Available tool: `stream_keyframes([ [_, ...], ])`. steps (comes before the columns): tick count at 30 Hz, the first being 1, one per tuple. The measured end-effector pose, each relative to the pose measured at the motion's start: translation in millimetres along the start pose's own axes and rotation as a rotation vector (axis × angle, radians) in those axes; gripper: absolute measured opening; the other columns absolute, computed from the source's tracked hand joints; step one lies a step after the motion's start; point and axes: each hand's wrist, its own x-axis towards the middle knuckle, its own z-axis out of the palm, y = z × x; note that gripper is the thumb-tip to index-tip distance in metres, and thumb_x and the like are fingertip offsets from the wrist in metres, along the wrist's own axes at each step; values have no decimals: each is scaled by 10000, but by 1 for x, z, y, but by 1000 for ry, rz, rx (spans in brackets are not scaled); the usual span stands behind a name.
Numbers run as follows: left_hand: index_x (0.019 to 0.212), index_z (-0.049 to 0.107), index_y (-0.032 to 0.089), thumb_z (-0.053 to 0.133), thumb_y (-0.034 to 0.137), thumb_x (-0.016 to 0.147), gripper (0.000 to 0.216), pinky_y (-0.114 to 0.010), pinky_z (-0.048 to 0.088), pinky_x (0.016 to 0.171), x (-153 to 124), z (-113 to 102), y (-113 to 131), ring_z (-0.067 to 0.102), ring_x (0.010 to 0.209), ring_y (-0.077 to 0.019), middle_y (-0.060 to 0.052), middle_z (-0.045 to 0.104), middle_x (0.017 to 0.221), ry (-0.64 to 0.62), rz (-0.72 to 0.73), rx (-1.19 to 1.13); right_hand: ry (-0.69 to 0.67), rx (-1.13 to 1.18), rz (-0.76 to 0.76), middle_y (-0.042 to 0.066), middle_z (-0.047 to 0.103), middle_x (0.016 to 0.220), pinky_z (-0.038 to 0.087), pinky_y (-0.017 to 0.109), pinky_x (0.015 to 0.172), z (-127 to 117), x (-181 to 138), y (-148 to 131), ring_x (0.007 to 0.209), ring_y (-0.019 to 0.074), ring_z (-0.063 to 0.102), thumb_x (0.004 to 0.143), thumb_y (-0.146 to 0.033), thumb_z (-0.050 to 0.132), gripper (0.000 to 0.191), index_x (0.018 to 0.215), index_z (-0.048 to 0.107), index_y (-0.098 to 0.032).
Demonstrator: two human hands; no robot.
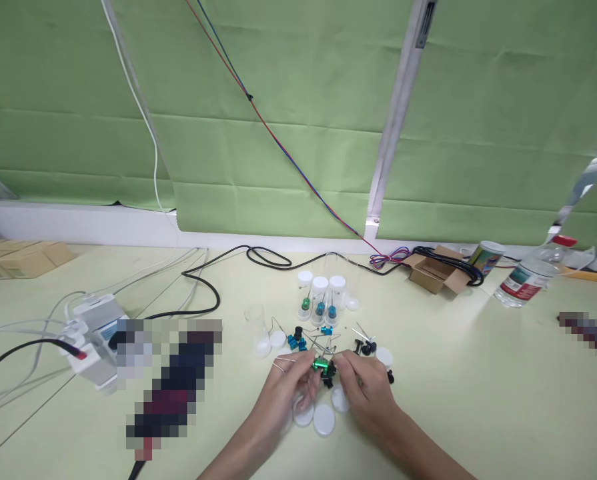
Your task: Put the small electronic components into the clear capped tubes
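My left hand (287,390) pinches a small shiny green cylindrical part (321,365) between thumb and fingertips. A thin bent metal wire lies across that hand's fingers. Just to the right, my right hand (371,387) is closed, its fingertips pressed together near the green part's right end; what they grip is too small to make out. Small black pieces (327,382) show between the hands. Beyond them are loose blue parts (297,343), another blue part (327,330) and several thin metal wires (323,345). Black pieces (365,347) lie by my right hand.
White round lids (324,421) lie around my hands. Capped clear tubes (319,300) holding green and blue parts lie behind, with an uncapped clear tube (257,327) leftward. A power strip (95,340), black cable (218,293), cardboard box (435,273) and water bottle (528,277) stand around.
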Motion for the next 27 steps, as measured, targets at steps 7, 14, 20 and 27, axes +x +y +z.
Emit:
stream_keyframes([
  [7,573,542,140,703,409,760,366,-197,224,373,4,1,7,377,357,-56,8,537,485,47,-30,-161,-35,71,24,-53,545,565,409,200,510,0,-4,0,470,100,472,950,-286,505,263,1177,568,-170],
  [14,585,555,130,703,404,756,355,-186,217,359,2,2,6,387,355,-53,8,524,479,31,-42,-143,-25,99,-22,-46,548,554,387,186,450,2,-2,0,465,102,492,953,-266,509,233,1157,572,-174],
  [20,627,587,122,688,430,785,361,-181,225,355,3,-1,0,391,379,-53,7,527,505,-11,-27,-118,-27,74,-36,-21,606,562,415,222,484,3,-3,0,455,120,542,963,-266,478,198,1066,610,-160],
  [27,610,570,126,645,435,828,385,-185,217,370,2,-1,-1,382,383,-53,10,511,502,-44,-20,-73,-21,-1,-51,-22,592,547,398,240,520,0,-1,-3,450,113,508,984,-271,417,233,903,615,-179],
])
